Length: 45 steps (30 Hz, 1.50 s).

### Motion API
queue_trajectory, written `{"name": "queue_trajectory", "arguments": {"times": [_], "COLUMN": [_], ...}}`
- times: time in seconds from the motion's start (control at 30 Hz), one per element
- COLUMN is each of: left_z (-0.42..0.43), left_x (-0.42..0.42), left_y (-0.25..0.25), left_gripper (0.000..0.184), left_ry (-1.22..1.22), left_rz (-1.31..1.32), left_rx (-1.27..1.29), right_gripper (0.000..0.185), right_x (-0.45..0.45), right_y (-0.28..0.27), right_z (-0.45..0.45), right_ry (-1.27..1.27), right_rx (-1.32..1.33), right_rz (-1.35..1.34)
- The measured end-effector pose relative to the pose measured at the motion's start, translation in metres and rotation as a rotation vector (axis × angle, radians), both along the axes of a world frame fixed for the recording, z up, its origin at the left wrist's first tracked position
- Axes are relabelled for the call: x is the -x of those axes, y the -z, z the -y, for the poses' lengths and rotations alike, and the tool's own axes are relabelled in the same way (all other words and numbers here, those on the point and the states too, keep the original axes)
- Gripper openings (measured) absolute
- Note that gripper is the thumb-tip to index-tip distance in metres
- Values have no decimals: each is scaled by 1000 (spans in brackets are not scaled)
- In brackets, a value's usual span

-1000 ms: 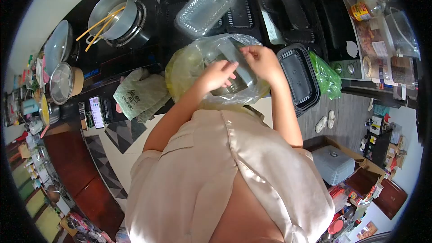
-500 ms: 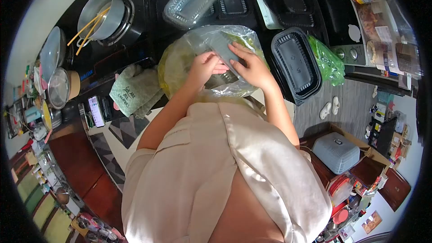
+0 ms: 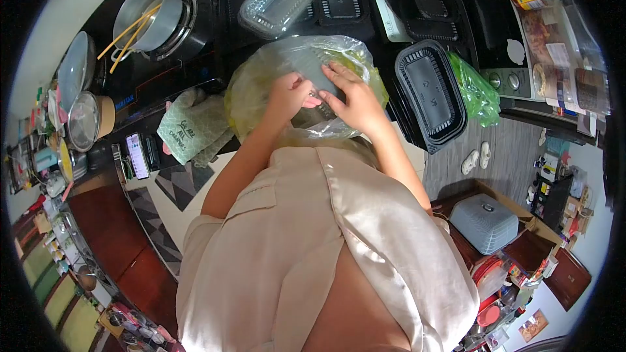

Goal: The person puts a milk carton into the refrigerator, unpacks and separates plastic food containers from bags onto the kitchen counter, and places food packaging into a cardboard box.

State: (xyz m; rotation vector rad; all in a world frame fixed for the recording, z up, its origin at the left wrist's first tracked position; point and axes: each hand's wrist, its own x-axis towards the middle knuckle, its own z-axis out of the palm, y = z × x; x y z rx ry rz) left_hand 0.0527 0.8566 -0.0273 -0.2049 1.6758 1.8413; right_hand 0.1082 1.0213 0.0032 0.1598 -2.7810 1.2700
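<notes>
A large clear plastic bag (image 3: 261, 72) with a yellow-green tint lies crumpled on the dark counter, in front of my body. Both hands are over its middle. My left hand (image 3: 288, 99) is closed, its fingers curled and the fingertips pinched together; whatever they grip is too small to make out. Just right of it, my right hand (image 3: 355, 101) rests palm down with fingers stretched, on or against a greyish translucent plastic piece (image 3: 306, 62) in the bag's area. Whether that piece is inside the bag or part of it, I cannot tell.
Black trays (image 3: 430, 94) lie right of the bag, with a green plastic bag (image 3: 476, 91) beyond. Behind is a clear plastic container (image 3: 283, 0). At left, a pot (image 3: 156, 23) with chopsticks stands on the stove, near a cloth (image 3: 189, 130) and a phone (image 3: 137, 156).
My left hand's fingers have curled in from a looser, more extended pose. My right hand has shifted slightly left and its fingers have lowered. The bag moved a little.
</notes>
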Motion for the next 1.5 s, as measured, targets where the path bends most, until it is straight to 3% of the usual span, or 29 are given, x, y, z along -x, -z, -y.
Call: {"name": "queue_trajectory", "arguments": {"times": [0.27, 0.47, 0.53, 0.57, 0.6, 0.63, 0.67, 0.7, 0.77, 1.03, 1.2, 1.33, 1.4, 1.5], "left_z": [34, 63, 51, 47, 43, 39, 37, 33, 28, 23, 19, 18, 19, 25], "left_x": [-8, -19, -27, -27, -27, -27, -24, -18, -11, 8, 12, 14, 15, 26], "left_y": [-38, -111, -132, -137, -142, -147, -153, -159, -165, -167, -167, -167, -177, -172], "left_gripper": [23, 25, 26, 26, 26, 25, 25, 24, 24, 16, 15, 15, 16, 18], "left_ry": [87, 39, 54, 47, 44, 43, 42, 31, 20, 117, 130, 143, 85, 12], "left_rz": [-25, 101, -196, -202, -292, -384, -392, -374, -364, -443, -487, -510, -464, -509], "left_rx": [68, -161, -176, -175, -207, -241, -245, -272, -305, -231, -167, -149, -230, -294], "right_gripper": [38, 33, 33, 49, 49, 62, 75, 75, 93, 88, 86, 83, 78, 71], "right_x": [1, 8, 12, 10, 9, 8, 7, 8, 10, 8, 4, 5, 9, 13], "right_y": [-4, -22, -42, -54, -65, -76, -86, -96, -110, -118, -109, -106, -103, -98], "right_z": [-5, -14, -11, -10, -8, -6, -4, -1, 5, 2, 3, -1, -4, -17], "right_ry": [118, 25, 80, 68, 61, -21, -100, -104, -68, 72, 103, 103, 164, 288], "right_rx": [-75, 1, 403, 691, 690, 679, 665, 660, 316, 270, 441, 356, 808, 1060], "right_rz": [15, 14, -19, 155, 149, 55, -39, -48, -236, -302, -273, -354, -159, -48]}}
